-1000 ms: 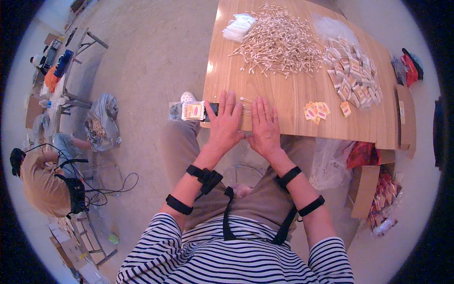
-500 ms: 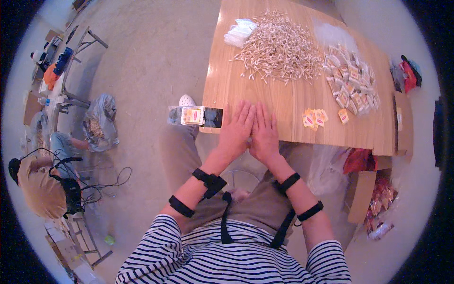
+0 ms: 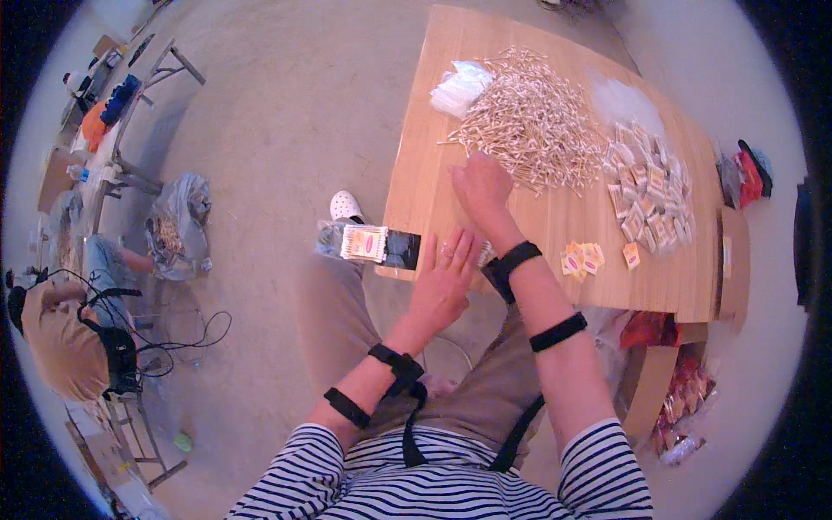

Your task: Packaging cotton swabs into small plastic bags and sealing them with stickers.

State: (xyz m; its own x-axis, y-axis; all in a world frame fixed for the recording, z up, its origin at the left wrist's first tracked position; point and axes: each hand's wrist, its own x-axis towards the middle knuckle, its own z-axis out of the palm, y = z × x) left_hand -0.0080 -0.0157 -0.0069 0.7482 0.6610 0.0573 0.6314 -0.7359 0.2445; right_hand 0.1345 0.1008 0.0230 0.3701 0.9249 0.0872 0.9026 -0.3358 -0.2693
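Observation:
A large heap of cotton swabs covers the far middle of the table. My right hand is at the heap's near left edge, fingers curled closed; what they hold, if anything, is hidden. Close to the table's near edge, my left hand lies with fingers stretched out. A small whitish bundle shows partly between the left fingers and my right wrist; its kind is unclear. Left of that hand, a packet of cotton swabs with an orange-and-white card rests by the table corner, beside a black strip.
Small orange-and-white cards lie on the right, one card apart. Beyond them are filled swab packets and clear plastic bags. White plastic bags sit left of the heap. Another person sits far left near a grey bag.
My hands were side by side, fingers together, at the near edge. The right has moved forward to the swab heap and curled; the left stays near the edge, fingers slightly spread.

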